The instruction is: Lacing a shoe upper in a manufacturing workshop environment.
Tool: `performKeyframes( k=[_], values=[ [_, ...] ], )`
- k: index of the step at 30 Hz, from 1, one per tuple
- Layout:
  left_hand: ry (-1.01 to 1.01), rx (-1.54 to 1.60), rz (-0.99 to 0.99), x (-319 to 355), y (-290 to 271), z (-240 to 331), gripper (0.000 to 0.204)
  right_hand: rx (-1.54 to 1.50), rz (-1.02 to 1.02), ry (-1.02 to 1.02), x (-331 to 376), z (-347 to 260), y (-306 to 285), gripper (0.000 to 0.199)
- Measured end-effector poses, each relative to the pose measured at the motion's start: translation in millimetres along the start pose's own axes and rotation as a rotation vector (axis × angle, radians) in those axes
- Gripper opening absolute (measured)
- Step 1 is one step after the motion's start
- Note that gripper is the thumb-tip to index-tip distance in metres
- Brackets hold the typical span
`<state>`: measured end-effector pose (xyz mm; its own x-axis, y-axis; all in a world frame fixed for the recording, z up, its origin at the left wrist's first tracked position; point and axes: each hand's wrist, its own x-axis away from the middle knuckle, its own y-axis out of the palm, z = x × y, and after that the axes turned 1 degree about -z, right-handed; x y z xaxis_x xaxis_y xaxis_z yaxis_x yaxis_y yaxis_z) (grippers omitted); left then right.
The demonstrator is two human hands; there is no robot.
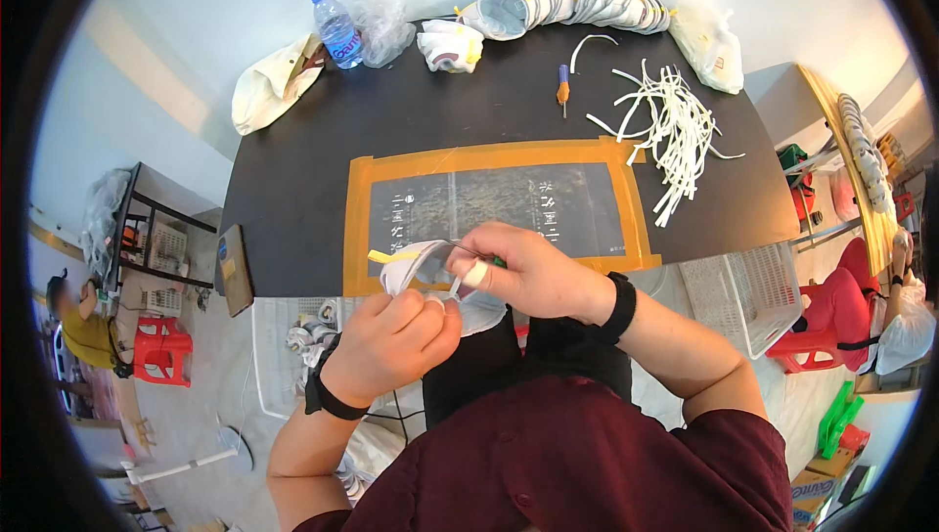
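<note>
In front of my chest, at the table's near edge, I hold a curved grey-white fabric piece with a yellow strip sticking out on its left. My left hand is closed, pinching the piece's lower edge. My right hand is closed too, its thumb wrapped in pale tape and resting by a narrow white strip. A thin dark shaft and a bit of green show at the right fingers, seemingly a slim tool; the fingers mostly cover it. Both hands work close together on the piece.
On the dark table lie an orange-taped sheet, a pile of white strips and a screwdriver. Behind stand nested grey-white pieces, a water bottle and bags. White crates sit below. People sit at both sides.
</note>
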<state>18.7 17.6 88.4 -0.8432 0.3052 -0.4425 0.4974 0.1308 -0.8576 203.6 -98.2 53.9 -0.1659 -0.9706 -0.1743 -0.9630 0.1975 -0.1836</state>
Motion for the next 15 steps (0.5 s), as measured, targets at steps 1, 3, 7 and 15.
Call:
performKeyframes(
  k=[1, 3, 7, 15],
  values=[
    [-0.011, -0.018, 0.024, 2.0, 1.3, 1.2, 0.024, 0.142, 0.003, -0.059, 1.8, -3.2, 0.4, 0.017],
    [-0.020, -0.035, 0.049, 2.8, 3.7, 1.9, 0.024, 0.139, 0.008, -0.029, 6.1, -5.0, 3.3, 0.015],
    [0.008, -0.025, 0.108, 0.9, 6.8, 3.1, 0.023, 0.095, 0.041, -0.007, 10.8, 5.1, 12.3, 0.017],
    [0.035, 0.061, 0.024, 0.0, 1.6, 7.0, 0.024, -0.767, 0.209, 0.432, 11.3, -1.5, 11.9, 0.011]
  ],
)
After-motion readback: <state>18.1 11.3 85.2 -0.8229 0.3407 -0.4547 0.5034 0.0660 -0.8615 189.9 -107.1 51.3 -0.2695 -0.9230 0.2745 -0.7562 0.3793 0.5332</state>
